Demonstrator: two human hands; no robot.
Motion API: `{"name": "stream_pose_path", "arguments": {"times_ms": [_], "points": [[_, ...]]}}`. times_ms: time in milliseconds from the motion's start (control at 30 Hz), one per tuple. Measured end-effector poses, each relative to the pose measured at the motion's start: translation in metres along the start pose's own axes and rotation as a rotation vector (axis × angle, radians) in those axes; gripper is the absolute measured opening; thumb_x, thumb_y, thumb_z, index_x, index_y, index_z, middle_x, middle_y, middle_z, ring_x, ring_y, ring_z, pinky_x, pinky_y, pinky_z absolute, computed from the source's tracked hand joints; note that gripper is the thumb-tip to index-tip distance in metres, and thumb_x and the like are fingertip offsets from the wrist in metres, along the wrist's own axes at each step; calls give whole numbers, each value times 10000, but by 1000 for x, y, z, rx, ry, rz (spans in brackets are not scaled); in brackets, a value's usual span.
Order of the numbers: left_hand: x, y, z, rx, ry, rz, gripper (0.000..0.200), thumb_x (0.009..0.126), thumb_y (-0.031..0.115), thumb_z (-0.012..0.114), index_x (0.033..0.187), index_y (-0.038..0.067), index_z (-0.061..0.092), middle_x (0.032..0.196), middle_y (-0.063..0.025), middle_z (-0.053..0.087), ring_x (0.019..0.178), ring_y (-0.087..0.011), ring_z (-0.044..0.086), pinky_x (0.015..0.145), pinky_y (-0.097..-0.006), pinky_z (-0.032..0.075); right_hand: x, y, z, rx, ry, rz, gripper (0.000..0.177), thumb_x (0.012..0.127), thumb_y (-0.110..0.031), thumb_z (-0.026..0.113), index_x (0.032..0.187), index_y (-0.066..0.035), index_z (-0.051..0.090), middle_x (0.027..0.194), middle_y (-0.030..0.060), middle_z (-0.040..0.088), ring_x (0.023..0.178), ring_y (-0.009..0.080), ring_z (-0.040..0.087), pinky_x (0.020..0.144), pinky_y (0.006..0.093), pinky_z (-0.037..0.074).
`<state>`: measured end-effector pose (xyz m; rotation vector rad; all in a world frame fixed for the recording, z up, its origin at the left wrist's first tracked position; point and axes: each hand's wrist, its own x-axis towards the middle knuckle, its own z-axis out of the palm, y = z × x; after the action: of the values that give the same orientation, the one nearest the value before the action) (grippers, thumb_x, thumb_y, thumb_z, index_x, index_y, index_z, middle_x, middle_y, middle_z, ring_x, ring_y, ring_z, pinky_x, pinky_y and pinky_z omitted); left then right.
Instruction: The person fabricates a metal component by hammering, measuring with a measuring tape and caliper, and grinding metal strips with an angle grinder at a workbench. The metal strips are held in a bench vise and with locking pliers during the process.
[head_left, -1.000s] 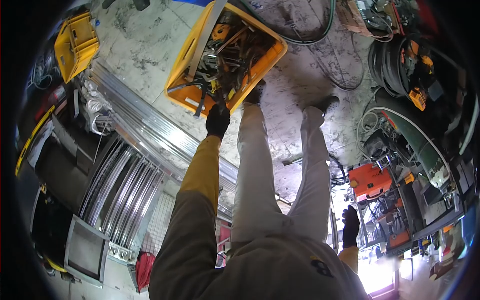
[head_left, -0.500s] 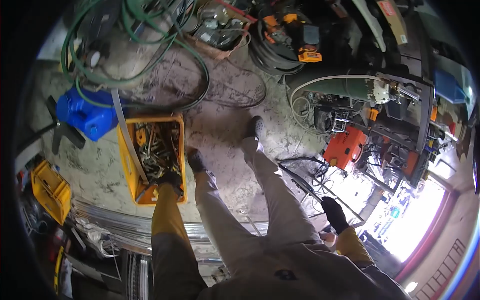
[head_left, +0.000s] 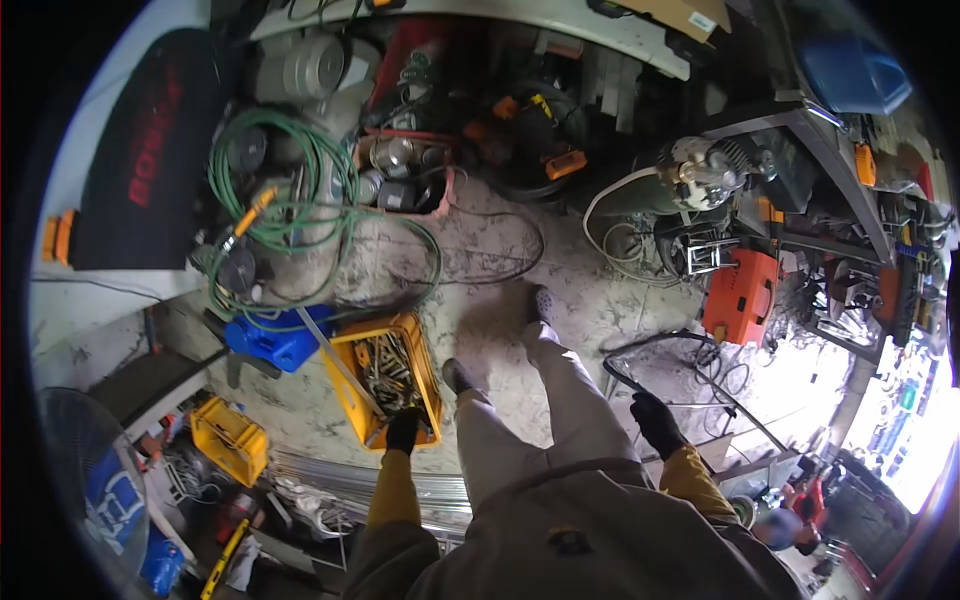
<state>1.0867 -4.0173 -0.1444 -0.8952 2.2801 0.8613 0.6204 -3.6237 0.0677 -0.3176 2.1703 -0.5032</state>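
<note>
My left hand [head_left: 403, 430], in a black glove, reaches down to the near end of a yellow crate [head_left: 428, 385]. Its fingers are hidden against the dark inside of the crate. Many small metal pieces [head_left: 385, 365] fill the crate, and a long flat strip [head_left: 338, 358] leans across its left side, its lower end close to the hand. My right hand [head_left: 658, 425], gloved in black too, hangs beside my right leg with loosely bent fingers. Beyond it lie a black cable [head_left: 612, 365] and thin metal rods [head_left: 705, 405].
A blue jug [head_left: 275, 340] stands left of the crate, with a coiled green hose [head_left: 335, 215] beyond. A second yellow crate [head_left: 228, 440] is at the left. On the right are an orange-red case [head_left: 742, 297] and a gas cylinder [head_left: 645, 190]. Metal lengths [head_left: 330, 475] lie behind my feet.
My view has swung, so the crate and floor items appear farther right and lower. My left hand now shows at the crate's near rim; my right hand still hangs by my leg.
</note>
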Motion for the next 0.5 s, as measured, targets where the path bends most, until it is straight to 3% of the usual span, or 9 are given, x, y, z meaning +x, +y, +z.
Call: {"name": "stream_pose_path", "arguments": {"times_ms": [33, 133, 167, 200, 233, 267, 333, 400, 500], "points": [[9, 24, -15, -112, -109, -45, 196, 938, 138, 506, 935, 71, 691, 1075, -137, 675, 1073, -329, 634, 914, -456, 497, 18, -2, -11, -10, -3, 28, 325, 987, -244, 606, 1220, -20, 637, 928, 149, 686, 727, 271, 656, 677, 388, 533], [41, 74, -59, -137, 69, 9, 200, 938, 189, 525, 978, 86, 692, 1085, -152, 684, 1098, -344, 633, 946, -445, 496, 70, -9, -36, -14, 4, -36, 361, 972, -256, 652, 1236, -12, 627, 972, 159, 703, 802, 219, 679, 687, 359, 542], [56, 70, -59, -136, 192, 134, 253, 962, 229, 521, 1058, 66, 690, 1153, -156, 684, 1148, -337, 623, 982, -428, 491, 86, -20, -39, 181, 0, -54, 394, 971, -281, 653, 1258, -13, 613, 1046, 184, 693, 885, 248, 679, 747, 373, 547], [65, 94, -84, -376, 207, -109, 313, 986, 284, 535, 1146, 62, 686, 1210, -166, 679, 1189, -345, 610, 1012, -432, 485, 105, -31, -44, 149, -9, -90, 443, 969, -321, 654, 1286, -18, 597, 1122, 200, 676, 966, 275, 669, 808, 387, 542], [82, 90, -93, -155, 238, 77, 356, 983, 317, 561, 1188, 52, 680, 1213, -177, 681, 1180, -360, 613, 1009, -441, 488, 124, -43, -49, 117, -18, -126, 493, 966, -361, 656, 1315, -22, 580, 1197, 217, 659, 1046, 302, 658, 869, 401, 537], [100, 113, -123, -275, 152, -98, 355, 977, 312, 572, 1185, 46, 679, 1223, -179, 678, 1180, -368, 612, 1014, -441, 487, 146, -55, -56, -144, -33, -185, 559, 961, -417, 658, 1351, -29, 561, 1275, 225, 636, 1123, 328, 637, 933, 415, 522], [132, 131, -162, -332, 86, -117, 466, 960, 367, 595, 1275, 27, 648, 1358, -198, 616, 1299, -349, 548, 1094, -429, 431, 177, -111, -67, -15, -64, -45, 668, 944, -507, 656, 1411, -48, 527, 1339, 226, 613, 1195, 359, 611, 1007, 426, 483], [170, 153, -196, -695, 69, -388, 608, 967, 406, 597, 1417, 0, 539, 1477, -190, 536, 1389, -303, 487, 1139, -386, 376, 208, -155, -68, 58, -13, -112, 729, 945, -544, 643, 1470, -67, 478, 1400, 216, 579, 1277, 344, 575, 1034, 417, 470], [253, 163, -214, -834, 186, -278, 644, 968, 415, 600, 1456, 6, 498, 1472, -189, 542, 1380, -299, 497, 1114, -370, 391, 239, -237, -77, 548, -46, 23, 719, 960, -458, 673, 1515, -75, 424, 1436, 188, 564, 1299, 271, 562, 1021, 361, 463]]}}
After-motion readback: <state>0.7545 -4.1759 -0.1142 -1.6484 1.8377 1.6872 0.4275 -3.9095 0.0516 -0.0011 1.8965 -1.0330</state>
